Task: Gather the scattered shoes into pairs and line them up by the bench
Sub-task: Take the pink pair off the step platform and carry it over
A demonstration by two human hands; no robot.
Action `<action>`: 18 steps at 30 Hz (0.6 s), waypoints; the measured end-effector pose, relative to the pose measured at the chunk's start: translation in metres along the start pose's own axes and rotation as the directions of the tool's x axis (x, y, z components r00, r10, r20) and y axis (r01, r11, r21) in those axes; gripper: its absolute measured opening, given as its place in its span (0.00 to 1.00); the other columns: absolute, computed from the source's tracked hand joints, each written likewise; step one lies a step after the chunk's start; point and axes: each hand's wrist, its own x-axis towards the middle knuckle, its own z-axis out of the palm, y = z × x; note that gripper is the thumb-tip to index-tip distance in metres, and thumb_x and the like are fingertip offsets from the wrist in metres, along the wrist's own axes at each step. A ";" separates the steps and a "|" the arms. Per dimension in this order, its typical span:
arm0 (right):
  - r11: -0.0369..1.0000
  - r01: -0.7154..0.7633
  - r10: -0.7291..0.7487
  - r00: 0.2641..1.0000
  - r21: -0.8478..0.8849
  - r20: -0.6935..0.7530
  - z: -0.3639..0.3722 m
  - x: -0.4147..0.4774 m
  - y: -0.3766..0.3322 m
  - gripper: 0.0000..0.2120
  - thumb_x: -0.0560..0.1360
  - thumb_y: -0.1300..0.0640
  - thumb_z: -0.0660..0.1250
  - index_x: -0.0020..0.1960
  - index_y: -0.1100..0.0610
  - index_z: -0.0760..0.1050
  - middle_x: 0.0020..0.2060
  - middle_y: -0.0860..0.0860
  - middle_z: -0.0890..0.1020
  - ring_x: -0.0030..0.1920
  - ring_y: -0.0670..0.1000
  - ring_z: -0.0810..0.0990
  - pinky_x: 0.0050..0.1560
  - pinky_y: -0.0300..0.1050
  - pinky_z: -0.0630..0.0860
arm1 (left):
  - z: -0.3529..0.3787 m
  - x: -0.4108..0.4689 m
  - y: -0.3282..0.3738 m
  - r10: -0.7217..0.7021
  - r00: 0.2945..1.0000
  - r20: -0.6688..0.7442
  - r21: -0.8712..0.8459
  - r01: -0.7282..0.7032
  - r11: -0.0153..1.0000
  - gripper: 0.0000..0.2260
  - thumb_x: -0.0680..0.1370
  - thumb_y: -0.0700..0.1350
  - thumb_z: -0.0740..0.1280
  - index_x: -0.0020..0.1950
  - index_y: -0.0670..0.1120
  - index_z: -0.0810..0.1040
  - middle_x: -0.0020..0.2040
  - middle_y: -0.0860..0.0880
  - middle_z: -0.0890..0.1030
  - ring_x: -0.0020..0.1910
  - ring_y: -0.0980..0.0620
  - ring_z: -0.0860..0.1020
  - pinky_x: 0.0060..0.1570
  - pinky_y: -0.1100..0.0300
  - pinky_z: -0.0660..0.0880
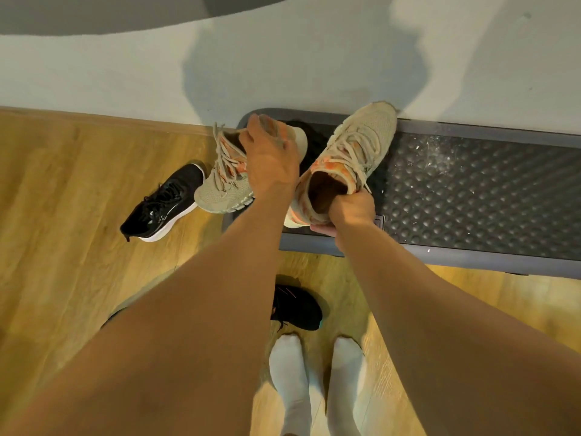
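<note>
Fingers closed, your left hand (270,158) grips one beige sneaker (220,187) and your right hand (353,212) its mate (358,143) by the heel, paired above the dark desk (471,190) at its left end; black sneakers (163,202) lie apart on the floor (63,184).

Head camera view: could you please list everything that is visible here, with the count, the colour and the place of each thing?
Beige sneakers: 2, beige with orange patches, one in the left hand, one in the right hand, over the left end of the bench.
Black sneakers: 2, black, one with white sole on the floor left of the bench, one by the feet, partly behind an arm.
Bench: 1, dark grey, studded top, against the wall.
Floor: 1, light wood.
Wall: 1, white, behind the bench.
Socked feet: 2, white socks, bottom of view.
Hands: 2, each grips one beige sneaker.
</note>
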 end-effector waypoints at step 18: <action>0.984 0.009 -0.007 1.000 -0.180 0.012 -0.059 0.008 0.024 0.12 0.79 0.62 0.57 0.59 0.53 0.73 0.56 0.58 0.78 0.45 0.62 0.80 0.25 0.54 0.80 | -0.004 -0.028 -0.014 -0.272 0.905 0.327 0.323 0.163 0.932 0.30 0.75 0.68 0.58 0.59 0.43 0.75 0.57 0.43 0.79 0.52 0.44 0.78 0.49 0.53 0.73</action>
